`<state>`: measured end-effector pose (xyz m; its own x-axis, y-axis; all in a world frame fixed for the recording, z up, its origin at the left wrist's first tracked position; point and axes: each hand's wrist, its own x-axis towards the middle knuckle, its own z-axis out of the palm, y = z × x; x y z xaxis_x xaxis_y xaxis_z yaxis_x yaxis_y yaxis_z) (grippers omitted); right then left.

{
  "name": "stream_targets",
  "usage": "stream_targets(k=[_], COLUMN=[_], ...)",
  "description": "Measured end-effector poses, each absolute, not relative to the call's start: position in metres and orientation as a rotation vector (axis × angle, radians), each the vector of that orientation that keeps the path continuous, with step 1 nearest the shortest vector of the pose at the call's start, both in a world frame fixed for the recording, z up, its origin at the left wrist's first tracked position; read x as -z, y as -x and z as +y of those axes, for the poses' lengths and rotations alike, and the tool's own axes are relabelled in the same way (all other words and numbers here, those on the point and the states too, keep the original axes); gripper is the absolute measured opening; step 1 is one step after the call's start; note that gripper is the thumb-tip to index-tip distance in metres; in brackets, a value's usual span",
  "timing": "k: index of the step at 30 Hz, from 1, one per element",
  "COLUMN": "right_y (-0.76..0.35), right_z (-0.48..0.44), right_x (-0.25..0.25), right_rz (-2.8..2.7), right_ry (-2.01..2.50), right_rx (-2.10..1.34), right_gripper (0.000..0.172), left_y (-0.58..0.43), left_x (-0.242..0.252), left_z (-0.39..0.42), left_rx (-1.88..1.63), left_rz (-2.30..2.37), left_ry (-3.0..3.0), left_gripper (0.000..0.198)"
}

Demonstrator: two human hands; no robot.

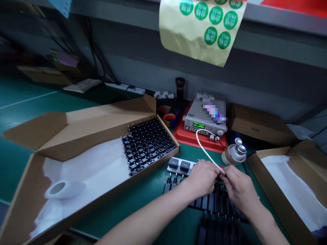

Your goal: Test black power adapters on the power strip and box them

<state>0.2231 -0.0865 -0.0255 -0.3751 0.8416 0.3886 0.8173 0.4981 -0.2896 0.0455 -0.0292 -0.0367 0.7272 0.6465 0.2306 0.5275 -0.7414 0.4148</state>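
White cable (202, 146) curves from the meter's (204, 117) front down to the two hands, above rows of black adapters (208, 203) on the green desk (150, 199). The right hand (236, 185) pinches its near end; the left hand (206, 175) meets it there, fingers curled, though what they grip cannot be told. Just beyond the left hand lies a strip (179, 164) with dark plugs (173, 162). The meter, digits lit green, sits on a red tray (180, 132).

PASS stickers (216, 15), a bench instrument (196, 111) and boxed adapters (148, 144) suggest a factory workshop.
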Motion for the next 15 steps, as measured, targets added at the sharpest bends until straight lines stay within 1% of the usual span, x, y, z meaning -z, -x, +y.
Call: stream_targets(k=[4, 11, 15], right_y=[-0.2225, -0.2193, -0.2181], right_z=[-0.0872, -0.0882, -0.0888], right_x=[0.0272, 0.0302, 0.0318], right_rz=[-2.24, -2.216, -2.22], right_ry=[1.372, 1.33, 1.316], right_rx=[-0.052, 0.004, 0.054], right_gripper=[0.021, 0.019, 0.02], left_y=[-0.0458, -0.0458, -0.0459], left_x=[0.0372, 0.0358, 0.0387], left_z=[-0.0301, -0.031, -0.0311], left_rx=[-0.534, -0.463, -0.484], left_rz=[0.902, 0.941, 0.969], left_ry=[-2.602, -2.589, -2.6], left_gripper=[0.006, 0.009, 0.004])
